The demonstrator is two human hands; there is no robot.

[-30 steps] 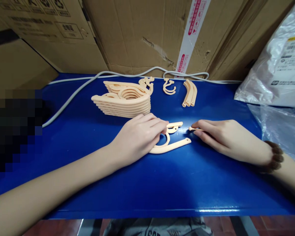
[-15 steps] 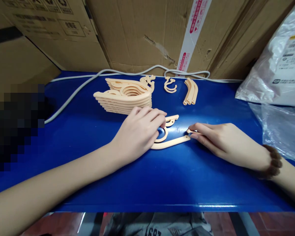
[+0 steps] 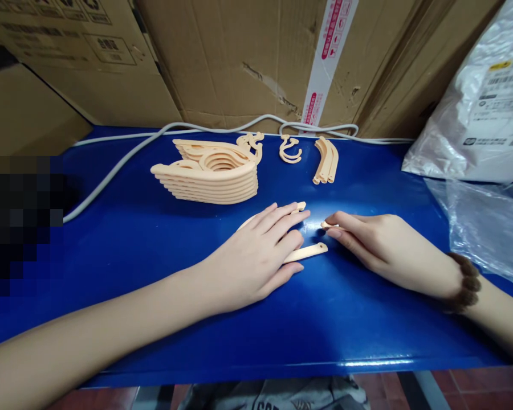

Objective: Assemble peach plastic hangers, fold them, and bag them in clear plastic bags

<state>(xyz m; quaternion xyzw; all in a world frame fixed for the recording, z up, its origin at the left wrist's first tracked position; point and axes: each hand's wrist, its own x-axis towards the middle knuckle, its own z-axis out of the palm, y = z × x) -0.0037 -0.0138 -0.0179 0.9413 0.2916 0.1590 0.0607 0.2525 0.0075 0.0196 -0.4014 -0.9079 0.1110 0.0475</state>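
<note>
Here, left hand (image 3: 260, 253), fingers spread over frame (image 3: 311, 250), right hand (image 3: 380, 242), fingers pinching small part (image 3: 324, 225), stack (image 3: 211, 183) toward counter (image 3: 346, 319) rear edge.

A fuzzy dark-brown scrunchie (image 3: 469, 283), bunched into rounded lobes, rings the right wrist; both forearms (image 3: 128, 327) are bare, and I can make out grey clothing (image 3: 312, 393) with dark lettering.

The single view is taken from the wearer's head, above the near edge of the blue table (image 3: 359, 319), and is aimed forward and down. The left hand (image 3: 260, 253) and right hand (image 3: 378, 245) are framed from close by, around mid-height; the cardboard (image 3: 222, 62) behind is shown across the top, grey cloth (image 3: 277, 396) at the bottom.
</note>
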